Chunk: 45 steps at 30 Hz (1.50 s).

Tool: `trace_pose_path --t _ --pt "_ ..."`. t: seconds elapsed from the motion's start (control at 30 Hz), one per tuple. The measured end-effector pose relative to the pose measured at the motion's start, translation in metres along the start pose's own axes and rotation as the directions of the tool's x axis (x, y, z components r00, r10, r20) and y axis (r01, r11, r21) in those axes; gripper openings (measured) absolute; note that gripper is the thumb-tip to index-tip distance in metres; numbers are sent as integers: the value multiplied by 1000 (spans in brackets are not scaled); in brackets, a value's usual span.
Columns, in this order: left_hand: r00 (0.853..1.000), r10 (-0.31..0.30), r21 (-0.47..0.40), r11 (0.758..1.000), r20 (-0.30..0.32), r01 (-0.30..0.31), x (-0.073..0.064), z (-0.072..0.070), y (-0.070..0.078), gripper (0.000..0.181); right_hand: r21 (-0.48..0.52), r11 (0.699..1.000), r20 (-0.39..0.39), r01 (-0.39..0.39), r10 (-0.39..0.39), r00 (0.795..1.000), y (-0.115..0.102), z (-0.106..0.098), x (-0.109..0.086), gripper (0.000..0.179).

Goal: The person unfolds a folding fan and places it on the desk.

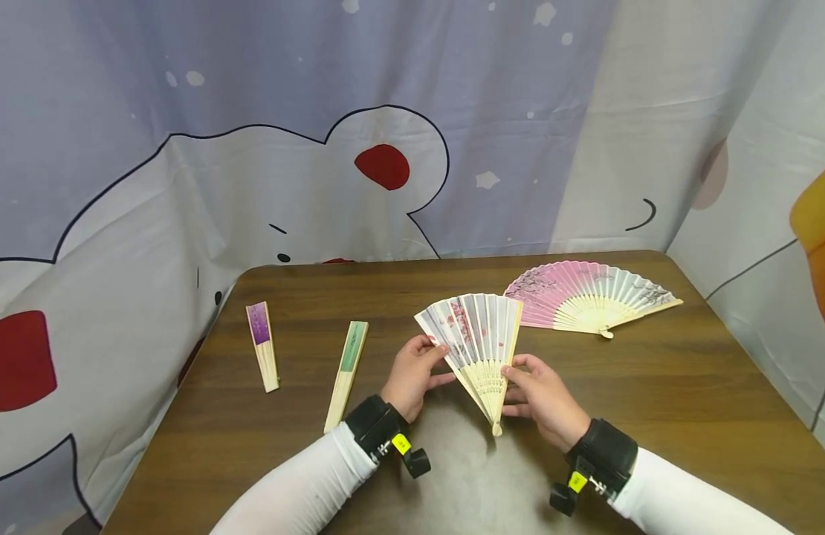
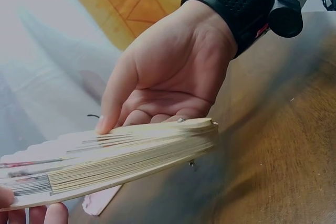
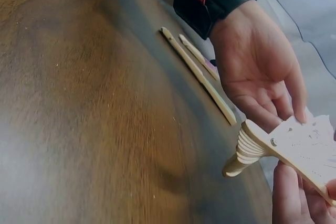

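Between my two hands, above the table, is a partly spread white folding fan point(image 1: 476, 334) with red blossom print and pale slatted ribs. My left hand point(image 1: 415, 371) pinches its left edge, thumb on the front face. On the other side my right hand point(image 1: 542, 397) grips the right guard stick, with its thumb also in front. The fan's pivot end points down toward me. In the left wrist view the ribs of the fan point(image 2: 126, 166) are seen edge-on, part of them still stacked together. The right wrist view shows the fan's pivot end point(image 3: 249, 148) close up.
A pink and white fan point(image 1: 589, 297) lies spread at the back right of the table point(image 1: 653, 401). Two folded fans lie at the left, one purple point(image 1: 262, 345) and one green point(image 1: 347, 375). A printed curtain point(image 1: 506, 148) hangs behind the table.
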<state>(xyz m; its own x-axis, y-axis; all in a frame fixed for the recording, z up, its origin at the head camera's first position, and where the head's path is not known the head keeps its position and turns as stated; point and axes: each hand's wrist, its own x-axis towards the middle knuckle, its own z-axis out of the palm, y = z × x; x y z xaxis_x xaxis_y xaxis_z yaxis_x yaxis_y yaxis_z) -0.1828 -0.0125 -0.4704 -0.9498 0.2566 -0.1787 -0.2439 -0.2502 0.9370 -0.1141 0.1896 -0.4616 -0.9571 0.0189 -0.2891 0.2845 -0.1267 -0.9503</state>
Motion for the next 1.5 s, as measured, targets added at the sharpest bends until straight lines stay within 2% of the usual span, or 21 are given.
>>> trace_pose_path --t 0.23,0.53,0.7,0.83,0.9,0.93,1.07,1.13,1.3,1.37,1.4,1.43,1.5 --pt "1000 0 -2 1000 -5 0 0 -5 5 31 18 1000 -22 -1 1 1000 1 -11 -4 21" --pt "998 58 -6 998 -38 -58 5 -13 16 32 62 997 -38 37 -35 999 0 -28 -5 22" --pt "988 129 94 988 -85 -121 6 -16 21 41 79 996 -57 43 -38 998 0 -40 -6 19" --pt "977 205 248 951 -62 -184 7 -19 22 45 93 994 -73 49 -42 996 1 -48 -7 18" --pt "970 244 367 905 -26 -218 6 -20 22 39 103 993 -82 53 -45 996 1 -51 -7 17" --pt "965 261 437 869 -4 -233 6 -21 21 33 107 993 -88 54 -45 995 1 -53 -7 16" --pt "948 308 678 680 82 -280 3 -22 19 10 119 990 -116 71 -57 992 1 -59 -9 15" --pt "941 314 752 588 126 -297 1 -21 19 5 126 989 -127 83 -67 990 1 -63 -11 15" --pt "931 301 856 405 207 -322 -5 -16 19 4 150 983 -140 105 -84 987 0 -77 -15 17" --pt "928 290 876 349 235 -331 -7 -14 18 4 164 980 -150 110 -86 985 0 -83 -17 18" --pt "927 280 881 332 248 -336 -8 -12 17 6 173 978 -155 113 -87 984 0 -86 -18 19" --pt "927 270 884 319 260 -341 -9 -11 17 7 182 976 -159 116 -88 983 0 -90 -19 20" --pt "928 242 882 313 284 -351 -12 -8 16 8 202 971 -169 125 -91 981 0 -97 -21 21"
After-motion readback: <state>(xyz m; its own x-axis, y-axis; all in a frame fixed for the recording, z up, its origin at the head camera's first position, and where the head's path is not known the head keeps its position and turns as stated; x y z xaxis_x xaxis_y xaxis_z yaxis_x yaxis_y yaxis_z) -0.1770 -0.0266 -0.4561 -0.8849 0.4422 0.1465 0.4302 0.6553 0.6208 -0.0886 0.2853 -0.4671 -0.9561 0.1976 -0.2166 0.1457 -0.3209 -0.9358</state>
